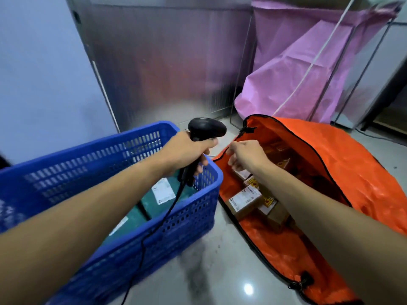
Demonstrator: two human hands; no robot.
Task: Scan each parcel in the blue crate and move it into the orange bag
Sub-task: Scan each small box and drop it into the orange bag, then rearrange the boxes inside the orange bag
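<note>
Down in the blue crate point(189, 219) lie green, white-labelled parcels point(164, 191).

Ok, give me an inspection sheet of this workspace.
Surface: glossy grey floor; crate and bag sit on it.
Job's things: blue crate holds green parcels; orange bag lies open with brown boxes inside.
Clutter: nothing seen.
Hands: left hand grips scanner above crate; right hand over bag mouth, fingers curled, grip unclear.
Cables: scanner cable hangs across crate's front.
Surroundings: pink bag in a wire frame; metal panel behind.
</note>
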